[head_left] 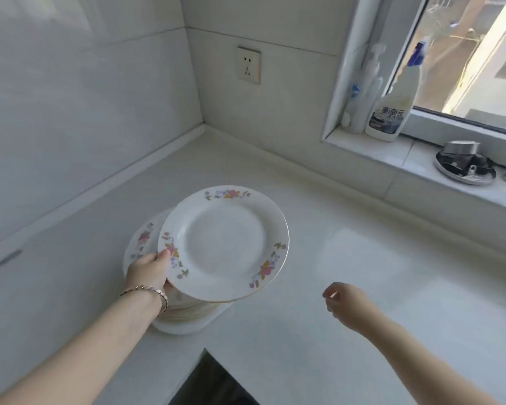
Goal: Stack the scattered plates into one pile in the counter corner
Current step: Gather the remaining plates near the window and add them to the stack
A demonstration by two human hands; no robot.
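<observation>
In the head view, the left hand (149,270) pinches the near-left rim of a flowered plate (224,244), thumb on top and fingers beneath. It holds the plate tilted and off-centre over the pile (187,312), which sits directly under and just beyond that hand. The right hand (345,302) hovers over the counter (362,229), well to the right of the pile, with its fingers loosely curled and holding nothing.

The only plates in view are the held one and those in the pile, so the job looks nearly finished. This plate has yet to be settled square on top. The corner (203,128) lies well beyond the left hand, so the pile may need sliding back.

Beyond the left hand is a wall socket (249,65). Far beyond the right hand, the window sill (392,153) carries a pump bottle (362,92), a spray bottle (392,109) and a metal part (465,168). None of these lies between plate and pile.
</observation>
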